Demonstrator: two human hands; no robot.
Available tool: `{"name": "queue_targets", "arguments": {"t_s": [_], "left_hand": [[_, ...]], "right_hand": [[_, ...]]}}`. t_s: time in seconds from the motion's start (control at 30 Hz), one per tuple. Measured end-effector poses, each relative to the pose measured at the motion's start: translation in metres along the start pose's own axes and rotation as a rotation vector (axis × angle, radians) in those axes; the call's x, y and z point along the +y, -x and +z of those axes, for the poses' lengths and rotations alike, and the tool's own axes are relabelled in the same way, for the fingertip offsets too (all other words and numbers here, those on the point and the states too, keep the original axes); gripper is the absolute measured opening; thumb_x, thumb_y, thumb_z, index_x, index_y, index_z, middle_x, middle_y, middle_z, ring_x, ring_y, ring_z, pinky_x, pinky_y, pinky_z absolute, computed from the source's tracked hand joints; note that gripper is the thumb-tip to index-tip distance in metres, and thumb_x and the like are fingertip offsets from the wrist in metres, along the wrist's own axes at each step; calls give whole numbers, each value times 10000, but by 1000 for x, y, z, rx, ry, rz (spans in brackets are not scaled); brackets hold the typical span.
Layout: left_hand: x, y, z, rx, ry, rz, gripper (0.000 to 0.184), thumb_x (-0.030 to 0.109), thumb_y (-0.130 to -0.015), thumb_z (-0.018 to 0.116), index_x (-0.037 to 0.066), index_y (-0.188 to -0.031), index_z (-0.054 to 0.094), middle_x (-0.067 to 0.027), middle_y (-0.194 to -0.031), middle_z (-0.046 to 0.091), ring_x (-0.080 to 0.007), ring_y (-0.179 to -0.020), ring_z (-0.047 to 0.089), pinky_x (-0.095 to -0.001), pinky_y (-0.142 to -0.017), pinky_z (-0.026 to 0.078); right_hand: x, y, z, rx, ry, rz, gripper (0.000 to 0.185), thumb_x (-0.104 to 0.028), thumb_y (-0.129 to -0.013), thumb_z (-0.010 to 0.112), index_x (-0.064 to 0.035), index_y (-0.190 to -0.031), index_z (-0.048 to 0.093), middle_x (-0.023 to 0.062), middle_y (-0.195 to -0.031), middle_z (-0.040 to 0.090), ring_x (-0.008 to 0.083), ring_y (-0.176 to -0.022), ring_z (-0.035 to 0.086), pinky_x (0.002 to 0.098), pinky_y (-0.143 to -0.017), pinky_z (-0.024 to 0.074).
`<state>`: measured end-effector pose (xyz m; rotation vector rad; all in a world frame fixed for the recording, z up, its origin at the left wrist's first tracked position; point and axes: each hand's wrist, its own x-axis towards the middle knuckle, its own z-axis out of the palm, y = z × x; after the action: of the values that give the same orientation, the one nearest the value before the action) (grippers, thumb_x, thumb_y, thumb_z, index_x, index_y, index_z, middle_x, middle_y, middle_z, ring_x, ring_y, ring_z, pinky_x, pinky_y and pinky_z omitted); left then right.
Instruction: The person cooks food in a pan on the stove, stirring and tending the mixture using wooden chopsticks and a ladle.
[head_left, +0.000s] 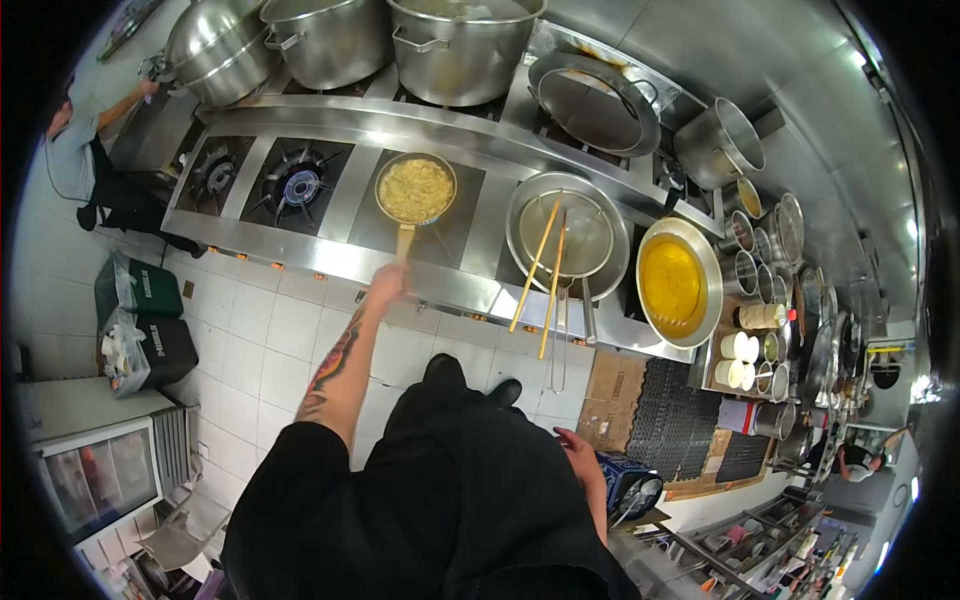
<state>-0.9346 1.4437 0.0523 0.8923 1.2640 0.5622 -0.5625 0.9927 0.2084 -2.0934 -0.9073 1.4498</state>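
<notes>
My left hand [388,284] is wrapped around the light-coloured handle [405,243] of a small frying pan. The round pan [457,188] sits over the stove, full of lumpy pale-yellow food [415,190] whose kind I cannot make out. Beside my right hip hangs my right hand [578,455], fingers loosely apart and holding nothing. To the pan's right, a wide metal bowl [517,225] bears a round strainer [590,240]. A pair of long wooden chopsticks [541,255] lies across them, ends sticking out over the counter's front edge.
A lit burner [300,187] is left of the pan. At right stands a bowl of yellow liquid [675,285]. Large stockpots [335,45] line the back. Another person [75,150] is at far left. Dark bins [160,350] and a rubber mat [675,400] are on the floor.
</notes>
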Motion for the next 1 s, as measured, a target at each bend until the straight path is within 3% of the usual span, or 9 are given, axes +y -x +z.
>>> {"name": "queue_targets", "arguments": {"t_s": [0.07, 0.17, 0.27, 0.47, 0.57, 0.8, 0.87, 0.93, 1.0], "left_hand": [[-16, -4, 1, 174, 22, 71, 346, 356, -1086, 521, 43, -1191, 624, -14, -822, 638, -126, -681, 620, -307, -686, 577], [34, 27, 31, -59, -14, -21, 214, 219, -1021, 542, 38, -1075, 642, -1, -685, 571, -120, -536, 541, -324, -494, 460], [5, -3, 3, 164, 116, 96, 201, 199, -1001, 563, 45, -1096, 650, -20, -730, 622, -121, -574, 588, -306, -511, 478], [39, 13, -23, 40, -269, 28, 296, 225, -1025, 570, 77, -1264, 660, 5, -766, 618, -118, -619, 597, -293, -530, 488], [47, 24, -8, -56, -146, -103, 349, 345, -1075, 520, 90, -1283, 636, -9, -861, 654, -115, -732, 617, -290, -699, 545], [47, 29, 7, -100, -105, -137, 292, 294, -1072, 509, 103, -1244, 648, 27, -791, 583, -94, -644, 530, -293, -650, 510], [28, 10, -17, 108, 168, 1, 285, 268, -1058, 526, 107, -1257, 652, 31, -778, 577, -93, -630, 520, -297, -646, 500], [11, -2, -26, -43, 259, -24, 286, 248, -1048, 543, 117, -1279, 650, 32, -789, 598, -89, -644, 533, -287, -650, 498], [46, 26, -5, -103, -142, -112, 284, 224, -1041, 552, 114, -1286, 644, 16, -797, 611, -86, -630, 518, -277, -624, 487]], "right_hand": [[2, -3, 1, 22, 48, -30, 509, -370, -981, 707, -34, -1356, 639, 153, -1113, 762, 223, -957, 742, 356, -842, 570], [21, -13, 0, 123, 178, 8, 496, -376, -980, 698, -44, -1345, 646, 161, -1092, 764, 247, -954, 749, 365, -840, 573], [27, -11, 5, 62, 249, 28, 473, -352, -978, 694, -50, -1340, 652, 164, -1082, 765, 259, -945, 751, 365, -832, 574], [56, -9, 15, 31, 102, -31, 431, -313, -976, 682, -66, -1329, 663, 182, -1110, 759, 290, -955, 751, 379, -836, 572], [45, -13, 13, 4, 211, 39, 426, -333, -984, 673, -67, -1317, 669, 188, -1087, 759, 298, -960, 750, 386, -837, 572], [42, -18, 12, 56, 283, 9, 428, -393, -992, 656, -88, -1291, 686, 182, -1065, 760, 325, -983, 744, 404, -852, 572], [57, -22, 15, 39, 279, -16, 430, -398, -993, 654, -92, -1293, 686, 178, -1063, 762, 327, -983, 743, 407, -857, 572], [79, -27, 18, 60, 255, 4, 424, -388, -994, 653, -89, -1294, 685, 178, -1046, 762, 324, -982, 742, 401, -865, 569], [96, -32, 21, 53, 186, 35, 424, -386, -994, 654, -88, -1295, 685, 177, -1047, 763, 322, -982, 743, 398, -863, 569]]}}
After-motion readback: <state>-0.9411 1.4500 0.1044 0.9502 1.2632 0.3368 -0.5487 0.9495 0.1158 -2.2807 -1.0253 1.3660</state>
